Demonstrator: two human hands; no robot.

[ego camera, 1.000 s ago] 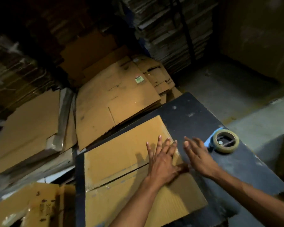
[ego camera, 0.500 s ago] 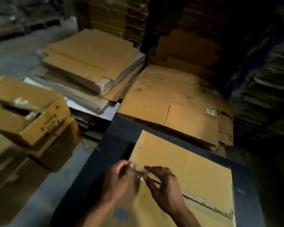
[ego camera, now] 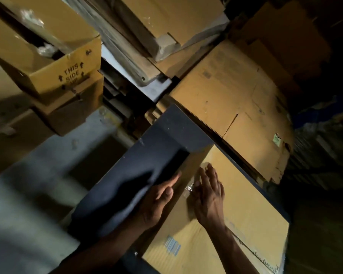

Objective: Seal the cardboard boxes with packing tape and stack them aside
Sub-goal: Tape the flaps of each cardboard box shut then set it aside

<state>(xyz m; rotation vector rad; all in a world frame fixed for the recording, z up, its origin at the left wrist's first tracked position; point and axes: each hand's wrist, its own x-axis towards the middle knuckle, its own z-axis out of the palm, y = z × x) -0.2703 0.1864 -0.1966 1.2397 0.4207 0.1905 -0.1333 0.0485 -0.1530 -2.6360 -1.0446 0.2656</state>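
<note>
A closed cardboard box (ego camera: 246, 204) lies on a dark table (ego camera: 147, 161), its top seam running from the left edge toward the lower right. A shiny bit of clear tape (ego camera: 189, 188) shows at the seam's left end. My right hand (ego camera: 209, 196) lies flat on the box top beside that tape, fingers straight. My left hand (ego camera: 158, 200) presses with straight fingers against the box's left side face. The tape roll is out of view.
An open box marked "THIS SIDE UP" (ego camera: 48, 62) sits on other boxes at the upper left. Flattened cartons (ego camera: 236, 107) are stacked behind the table, more piles (ego camera: 166, 22) lie above them. Grey floor (ego camera: 28, 204) is at the left.
The view has swung left and the tape roll has left the frame. My hands went from pinching the tape end at the seam to lying flat on the box's left edge.
</note>
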